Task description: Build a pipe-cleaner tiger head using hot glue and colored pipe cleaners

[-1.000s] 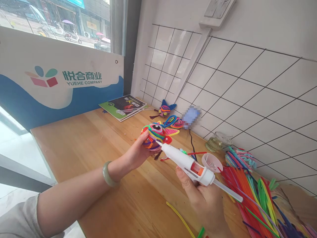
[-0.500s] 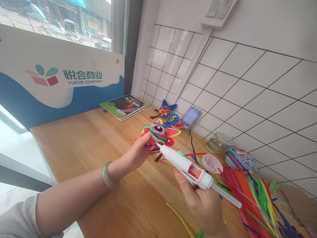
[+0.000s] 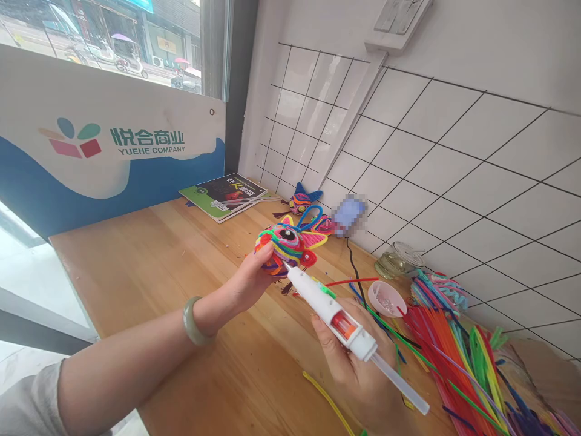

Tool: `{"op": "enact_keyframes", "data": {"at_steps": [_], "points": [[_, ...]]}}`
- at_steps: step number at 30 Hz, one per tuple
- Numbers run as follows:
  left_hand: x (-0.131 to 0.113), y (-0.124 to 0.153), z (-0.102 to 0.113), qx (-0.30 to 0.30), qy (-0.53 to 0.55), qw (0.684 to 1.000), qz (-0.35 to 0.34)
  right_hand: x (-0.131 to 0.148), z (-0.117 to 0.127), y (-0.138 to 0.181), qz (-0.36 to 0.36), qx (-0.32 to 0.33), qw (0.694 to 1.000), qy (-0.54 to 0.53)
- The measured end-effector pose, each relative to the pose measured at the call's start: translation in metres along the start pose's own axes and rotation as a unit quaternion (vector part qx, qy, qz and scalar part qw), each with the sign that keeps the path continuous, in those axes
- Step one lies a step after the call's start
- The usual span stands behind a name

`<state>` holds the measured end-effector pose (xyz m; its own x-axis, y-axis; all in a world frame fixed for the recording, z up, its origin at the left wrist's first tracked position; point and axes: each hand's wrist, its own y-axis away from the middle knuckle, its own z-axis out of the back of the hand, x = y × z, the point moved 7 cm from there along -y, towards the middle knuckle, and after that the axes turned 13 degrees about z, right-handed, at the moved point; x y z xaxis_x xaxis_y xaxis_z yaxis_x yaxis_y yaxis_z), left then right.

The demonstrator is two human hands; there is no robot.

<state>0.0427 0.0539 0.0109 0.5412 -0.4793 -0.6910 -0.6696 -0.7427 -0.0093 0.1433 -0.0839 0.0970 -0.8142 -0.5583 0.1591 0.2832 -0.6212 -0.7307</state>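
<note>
My left hand (image 3: 252, 269) is closed around a colourful pipe-cleaner animal head (image 3: 290, 239) with pointed pink-and-yellow ears, a black eye and a blue loop on top. My thumb presses on its near side, while the other fingers are mostly hidden behind it. In my right hand (image 3: 358, 357) is a white hot glue gun (image 3: 324, 303), with a clear glue stick (image 3: 402, 384) poking out of its back end. The gun's metal nozzle points at the lower side of the animal head and appears to touch it.
Bundled pipe cleaners (image 3: 440, 351) cover the table's right side, near a pink bowl (image 3: 387, 298) and a glass jar (image 3: 398, 260). Against the tiled wall are another pipe-cleaner figure (image 3: 302, 198) and a blurred phone (image 3: 348, 215). Books (image 3: 224, 195) lie at the back; a yellow pipe cleaner (image 3: 329, 402) lies in front.
The glue gun has rolled and shifted slightly left and down at its back end, and my right hand has turned with it. The animal head stays in my left hand, almost unmoved.
</note>
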Motion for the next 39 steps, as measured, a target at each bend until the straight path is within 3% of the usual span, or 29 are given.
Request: {"op": "enact_keyframes", "data": {"at_steps": [12, 39], "points": [[-0.0026, -0.0006, -0.0014, -0.013, -0.039, 0.999, 0.009, 0.0035, 0.0, 0.0021, 0.046, -0.015, 0.998, 0.039], [-0.0064, 0.0003, -0.0039, -0.011, -0.031, 0.999, 0.0, -0.0002, -0.0012, 0.0061, 0.029, -0.006, 0.999, 0.019]]}}
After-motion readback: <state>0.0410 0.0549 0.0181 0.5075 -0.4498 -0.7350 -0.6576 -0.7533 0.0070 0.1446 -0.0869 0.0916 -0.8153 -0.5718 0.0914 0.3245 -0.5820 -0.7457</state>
